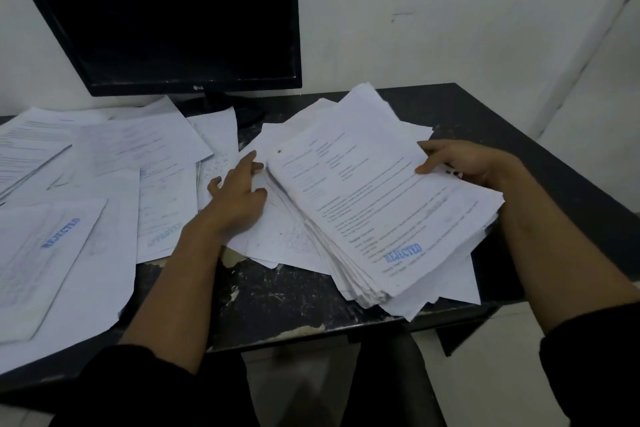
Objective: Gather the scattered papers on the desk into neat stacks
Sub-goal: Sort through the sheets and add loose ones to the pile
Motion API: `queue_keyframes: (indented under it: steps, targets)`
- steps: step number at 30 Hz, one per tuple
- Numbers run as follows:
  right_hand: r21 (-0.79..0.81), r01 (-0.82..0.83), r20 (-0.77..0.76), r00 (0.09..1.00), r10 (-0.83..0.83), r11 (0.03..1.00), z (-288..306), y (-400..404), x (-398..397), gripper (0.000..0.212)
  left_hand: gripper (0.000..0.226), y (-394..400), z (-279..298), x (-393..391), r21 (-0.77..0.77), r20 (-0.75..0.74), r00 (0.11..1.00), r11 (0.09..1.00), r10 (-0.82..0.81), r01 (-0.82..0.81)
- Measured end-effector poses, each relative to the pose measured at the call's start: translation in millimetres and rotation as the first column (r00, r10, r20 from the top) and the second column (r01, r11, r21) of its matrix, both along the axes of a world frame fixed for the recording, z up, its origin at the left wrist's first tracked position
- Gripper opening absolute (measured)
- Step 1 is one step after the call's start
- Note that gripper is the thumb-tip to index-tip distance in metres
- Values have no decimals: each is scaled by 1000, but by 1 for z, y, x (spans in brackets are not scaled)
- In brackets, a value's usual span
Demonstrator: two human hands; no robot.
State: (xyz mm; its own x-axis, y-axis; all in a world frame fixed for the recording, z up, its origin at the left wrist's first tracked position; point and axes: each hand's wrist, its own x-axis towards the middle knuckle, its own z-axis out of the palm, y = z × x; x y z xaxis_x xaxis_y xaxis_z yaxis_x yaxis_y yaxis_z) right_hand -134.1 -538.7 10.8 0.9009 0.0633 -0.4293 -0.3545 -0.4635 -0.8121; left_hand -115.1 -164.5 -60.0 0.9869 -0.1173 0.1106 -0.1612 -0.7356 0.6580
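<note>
We hold a thick stack of papers on the right half of the dark tabletop; its top sheet bears a blue REJECTED stamp near the lower edge; the stack sits tilted on a few loose sheets spread beneath it. Our right hand grips the stack's right edge, thumb curled over the top sheet and fingers tucked under; our left hand rests on the loose sheets just beside the stack's left edge, fingers spread and fairly straight, clamped on nothing. To the left, scattered papers overlap across the tabletop; one at the near left also carries a blue REJECTED mark. A black monitor, screen dark, stands at the back against the white wall.
</note>
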Motion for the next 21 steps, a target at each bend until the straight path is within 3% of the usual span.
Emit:
queue_keyframes:
  steps: [1,3,6,9,18,21]
  targets:
    - [-59,-34,-12,999,33,998,2,5,3,81,62,2,1,0,-80,-5,1000,997,16,-16]
    - [-142,-70,-22,997,68,987,10,20,3,54,56,4,0,2,-187,-1,999,982,40,-40]
    - [-296,-91,-24,996,88,951,14,24,9,62,68,1,2,1,-114,8,1000,993,17,-16]
    - [-341,-123,-61,992,109,932,15,24,12,69,71,1,3,-1,-76,11,999,997,31,-31]
    - [-228,-140,-84,989,124,964,12,21,1,71,48,0,-1,3,-99,34,998,994,46,-43]
    - [-149,-113,-27,994,110,982,7,22,-9,51,41,-1,-1,3,-118,39,998,992,57,-52]
